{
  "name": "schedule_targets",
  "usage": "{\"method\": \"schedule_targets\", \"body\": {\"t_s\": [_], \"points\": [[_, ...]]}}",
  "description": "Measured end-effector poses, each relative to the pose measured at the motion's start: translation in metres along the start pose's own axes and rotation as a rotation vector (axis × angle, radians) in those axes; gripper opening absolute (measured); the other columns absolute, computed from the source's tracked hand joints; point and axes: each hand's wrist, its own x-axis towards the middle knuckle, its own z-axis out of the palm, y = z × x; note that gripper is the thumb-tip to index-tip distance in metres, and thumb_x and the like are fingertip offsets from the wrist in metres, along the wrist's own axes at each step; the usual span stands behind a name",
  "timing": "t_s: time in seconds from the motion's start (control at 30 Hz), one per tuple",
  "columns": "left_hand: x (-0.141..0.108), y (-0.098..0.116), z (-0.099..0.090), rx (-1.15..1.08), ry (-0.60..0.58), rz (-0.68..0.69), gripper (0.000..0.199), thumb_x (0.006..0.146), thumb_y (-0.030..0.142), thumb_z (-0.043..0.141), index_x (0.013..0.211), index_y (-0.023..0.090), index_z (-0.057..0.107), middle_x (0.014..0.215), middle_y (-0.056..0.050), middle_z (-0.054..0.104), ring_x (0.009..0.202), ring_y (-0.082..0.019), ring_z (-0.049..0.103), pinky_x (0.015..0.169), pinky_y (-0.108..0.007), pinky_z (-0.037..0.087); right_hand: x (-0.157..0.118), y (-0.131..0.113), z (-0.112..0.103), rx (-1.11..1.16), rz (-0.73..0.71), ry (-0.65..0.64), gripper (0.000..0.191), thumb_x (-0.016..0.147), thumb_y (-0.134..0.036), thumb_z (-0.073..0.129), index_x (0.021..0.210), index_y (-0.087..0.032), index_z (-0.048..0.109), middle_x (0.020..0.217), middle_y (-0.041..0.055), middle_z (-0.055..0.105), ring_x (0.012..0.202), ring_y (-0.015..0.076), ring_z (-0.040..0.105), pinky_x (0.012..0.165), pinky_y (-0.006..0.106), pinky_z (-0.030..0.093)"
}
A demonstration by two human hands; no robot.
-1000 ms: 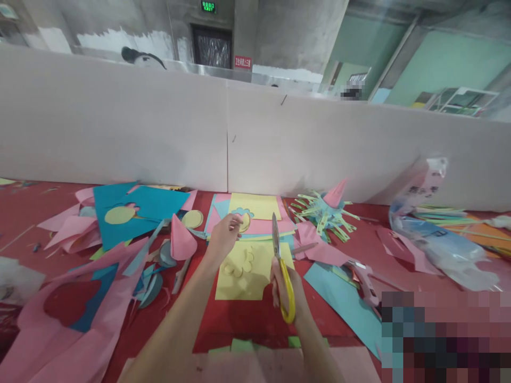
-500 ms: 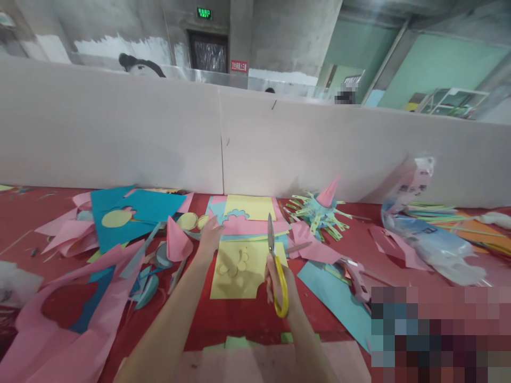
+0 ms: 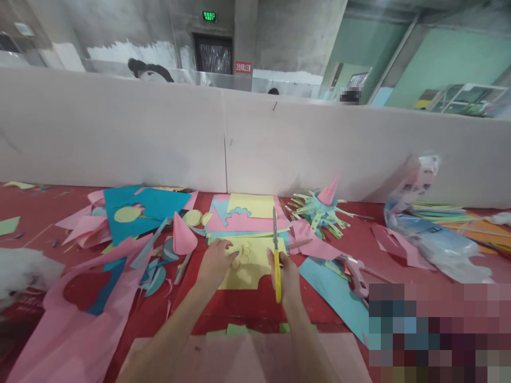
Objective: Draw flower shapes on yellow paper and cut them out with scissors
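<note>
My right hand (image 3: 288, 274) holds a pair of scissors (image 3: 276, 250) by their yellow handles, the blades pointing up and away from me. Below and left of the blades lies a yellow paper sheet (image 3: 259, 263) with a bite cut out of its lower right edge. My left hand (image 3: 215, 260) rests at the sheet's left side, fingers apart and bent. Its fingertips are close to a small yellow scalloped paper piece (image 3: 245, 252) lying on the sheet. Behind are a pink sheet (image 3: 223, 221) and a blue scalloped cutout (image 3: 239, 210).
A pink cone (image 3: 183, 234) and a large pink paper scrap (image 3: 80, 340) lie on the left. A fringed green paper craft with a pink tip (image 3: 328, 192) stands back right, near a glue gun (image 3: 359, 279) and a plastic bag (image 3: 439, 239). A white partition (image 3: 159, 138) runs behind.
My left hand has come back toward me from the pink sheet's edge to the yellow sheet. The scissors, still in my right hand, now point straighter ahead. The view has shifted slightly.
</note>
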Motion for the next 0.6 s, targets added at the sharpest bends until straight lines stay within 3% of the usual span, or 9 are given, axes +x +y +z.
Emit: {"method": "schedule_targets", "body": {"t_s": [0.17, 0.3, 0.43, 0.6], "points": [[-0.017, -0.005, 0.010, 0.076, -0.015, 0.077, 0.024, 0.073, 0.028, 0.056, 0.095, 0.021, 0.057, 0.100, -0.005, 0.055, 0.095, -0.020, 0.049, 0.083, -0.033, 0.037, 0.005, 0.003, -0.015, -0.374, -0.119, 0.213, 0.026, 0.074, -0.044, 0.047, 0.082, -0.021, 0.057, 0.072, 0.0047, 0.061, 0.066, 0.0203, 0.055, 0.057, 0.028, 0.039], [-0.018, -0.008, 0.015, 0.085, 0.015, 0.103, 0.021, 0.072, 0.029, 0.057, 0.092, 0.024, 0.058, 0.099, -0.003, 0.054, 0.094, -0.021, 0.048, 0.083, -0.035, 0.037, 0.016, 0.017, -0.022, -0.580, -0.143, 0.375, 0.034, 0.071, -0.038, 0.050, 0.098, -0.019, 0.058, 0.099, 0.0116, 0.059, 0.085, 0.0255, 0.055, 0.067, 0.031, 0.039], [-0.016, -0.012, 0.015, 0.065, 0.017, 0.124, 0.016, 0.072, 0.028, 0.058, 0.088, 0.023, 0.058, 0.097, -0.002, 0.055, 0.091, -0.019, 0.049, 0.081, -0.032, 0.038, 0.030, 0.036, -0.030, -0.640, -0.209, 0.498, 0.040, 0.071, -0.039, 0.048, 0.101, -0.013, 0.057, 0.104, 0.0162, 0.056, 0.097, 0.0288, 0.049, 0.078, 0.035, 0.037], [-0.016, -0.011, 0.016, 0.076, 0.005, 0.134, 0.016, 0.073, 0.030, 0.058, 0.087, 0.022, 0.058, 0.097, -0.003, 0.055, 0.090, -0.020, 0.049, 0.080, -0.032, 0.037, 0.040, 0.053, -0.044, -0.710, -0.202, 0.525, 0.044, 0.072, -0.041, 0.047, 0.101, -0.008, 0.057, 0.100, 0.0190, 0.056, 0.093, 0.0288, 0.049, 0.079, 0.036, 0.037]]}}
